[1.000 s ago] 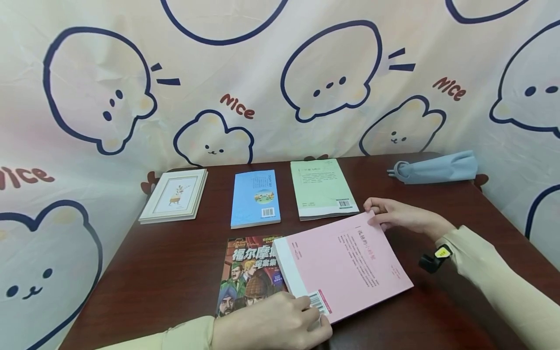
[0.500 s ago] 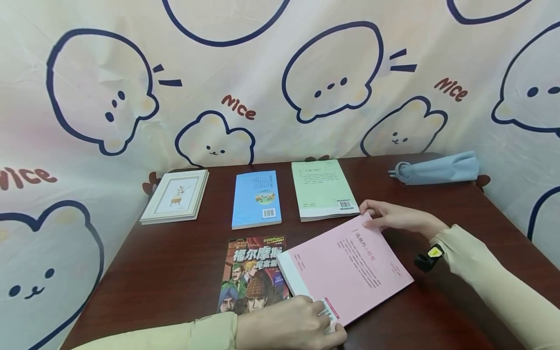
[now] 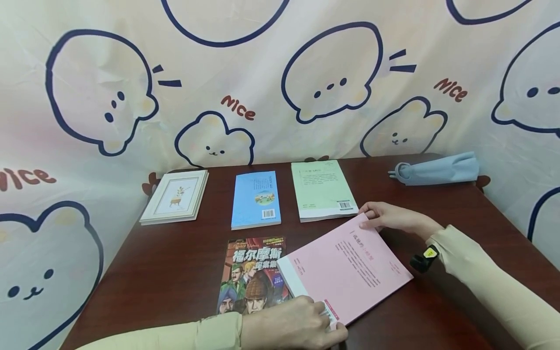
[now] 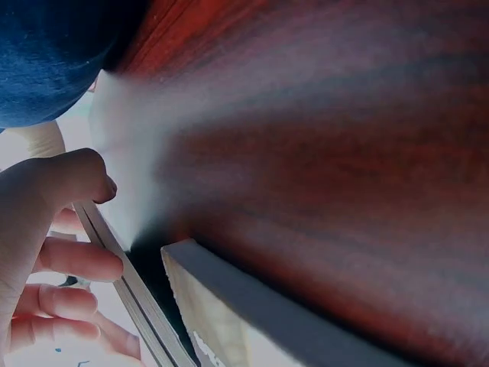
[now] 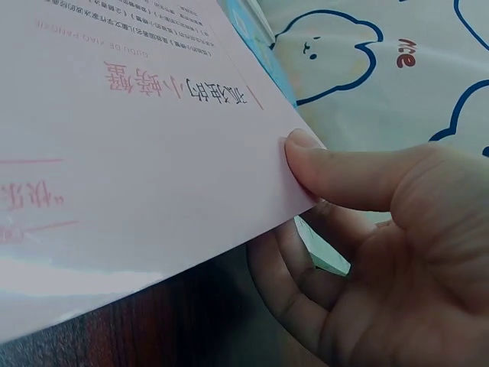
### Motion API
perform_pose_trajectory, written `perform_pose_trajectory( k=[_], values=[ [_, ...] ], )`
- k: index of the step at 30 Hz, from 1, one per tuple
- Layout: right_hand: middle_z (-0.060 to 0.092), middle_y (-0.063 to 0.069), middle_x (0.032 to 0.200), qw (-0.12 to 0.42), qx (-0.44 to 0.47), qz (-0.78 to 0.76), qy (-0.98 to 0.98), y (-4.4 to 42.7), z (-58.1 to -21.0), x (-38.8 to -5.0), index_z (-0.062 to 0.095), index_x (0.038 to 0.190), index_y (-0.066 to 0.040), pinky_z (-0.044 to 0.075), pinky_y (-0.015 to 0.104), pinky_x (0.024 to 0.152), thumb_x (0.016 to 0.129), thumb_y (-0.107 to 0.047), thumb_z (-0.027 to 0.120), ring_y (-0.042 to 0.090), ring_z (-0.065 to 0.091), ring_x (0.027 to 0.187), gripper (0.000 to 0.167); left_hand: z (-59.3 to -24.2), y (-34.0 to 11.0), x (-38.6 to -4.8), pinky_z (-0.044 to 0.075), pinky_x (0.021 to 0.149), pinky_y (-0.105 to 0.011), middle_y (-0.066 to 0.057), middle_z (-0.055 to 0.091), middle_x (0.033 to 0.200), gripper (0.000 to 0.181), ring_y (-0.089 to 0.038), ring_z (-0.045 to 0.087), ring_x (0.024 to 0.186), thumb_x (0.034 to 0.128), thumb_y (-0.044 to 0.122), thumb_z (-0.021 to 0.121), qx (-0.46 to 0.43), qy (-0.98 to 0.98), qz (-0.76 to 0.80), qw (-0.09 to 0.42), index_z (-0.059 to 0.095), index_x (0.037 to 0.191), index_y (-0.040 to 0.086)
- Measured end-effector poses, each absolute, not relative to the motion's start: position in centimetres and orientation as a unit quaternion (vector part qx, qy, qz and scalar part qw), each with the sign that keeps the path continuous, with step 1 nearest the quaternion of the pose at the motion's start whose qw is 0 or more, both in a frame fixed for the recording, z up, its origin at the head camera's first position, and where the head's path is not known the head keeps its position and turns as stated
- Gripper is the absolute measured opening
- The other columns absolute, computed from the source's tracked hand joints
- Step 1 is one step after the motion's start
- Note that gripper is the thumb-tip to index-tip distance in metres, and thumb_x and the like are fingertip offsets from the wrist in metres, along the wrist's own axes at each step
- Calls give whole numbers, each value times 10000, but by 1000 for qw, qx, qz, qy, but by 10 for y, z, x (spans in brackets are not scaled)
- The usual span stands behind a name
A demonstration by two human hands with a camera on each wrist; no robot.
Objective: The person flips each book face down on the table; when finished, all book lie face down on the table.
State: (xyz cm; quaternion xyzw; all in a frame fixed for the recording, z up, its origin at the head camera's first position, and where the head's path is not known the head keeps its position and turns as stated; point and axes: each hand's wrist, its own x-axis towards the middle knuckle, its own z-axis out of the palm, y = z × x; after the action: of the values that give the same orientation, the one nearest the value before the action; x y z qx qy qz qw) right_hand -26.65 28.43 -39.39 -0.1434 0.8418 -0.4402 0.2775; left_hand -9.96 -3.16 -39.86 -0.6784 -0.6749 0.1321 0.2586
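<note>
A pink paperback book (image 3: pixel 345 267) is held at a slant between both hands, over the right side of a book with an illustrated cover (image 3: pixel 251 277). My left hand (image 3: pixel 295 323) grips its near corner by the barcode, thumb at the near edge. In the left wrist view, the pages' edge (image 4: pixel 141 306) lies between the thumb and fingers of the left hand (image 4: pixel 46 229). At the far right corner my right hand (image 3: pixel 391 217) pinches the book. Its thumb (image 5: pixel 336 174) lies on the cover in the right wrist view, with the other fingers underneath.
Along the back of the dark wooden table (image 3: pixel 175 262) lie white picture frames (image 3: pixel 175 197), a blue book (image 3: pixel 255 199) and a green book (image 3: pixel 323 189). A folded light-blue umbrella (image 3: pixel 437 168) lies at the back right. A patterned curtain (image 3: pixel 271 73) encloses the table.
The pink book's left end has shifted right and nearer, uncovering more of the illustrated book. My left hand moved right with it; my right hand came slightly left and nearer.
</note>
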Motion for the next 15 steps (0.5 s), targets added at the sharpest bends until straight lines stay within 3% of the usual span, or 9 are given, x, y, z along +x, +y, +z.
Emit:
perform_pose_trajectory(
  k=[7, 15],
  values=[
    [728, 74, 947, 247, -123, -429, 860, 282, -397, -268, 529, 1164, 20, 511, 278, 777, 875, -220, 716, 200, 655, 817, 419, -401, -31, -101, 253, 392, -186, 195, 509, 575, 87, 17, 427, 520, 972, 208, 466, -673, -687, 114, 249, 522, 932, 260],
    [652, 86, 953, 212, -114, -397, 886, 277, -400, -266, 588, 1122, 4, 547, 289, 742, 839, -235, 759, 187, 614, 804, 408, -399, -31, -100, 273, 415, -132, 171, 561, 641, 57, 48, 356, 526, 991, 256, 513, -666, -722, 94, 162, 553, 1030, 243]
  ],
)
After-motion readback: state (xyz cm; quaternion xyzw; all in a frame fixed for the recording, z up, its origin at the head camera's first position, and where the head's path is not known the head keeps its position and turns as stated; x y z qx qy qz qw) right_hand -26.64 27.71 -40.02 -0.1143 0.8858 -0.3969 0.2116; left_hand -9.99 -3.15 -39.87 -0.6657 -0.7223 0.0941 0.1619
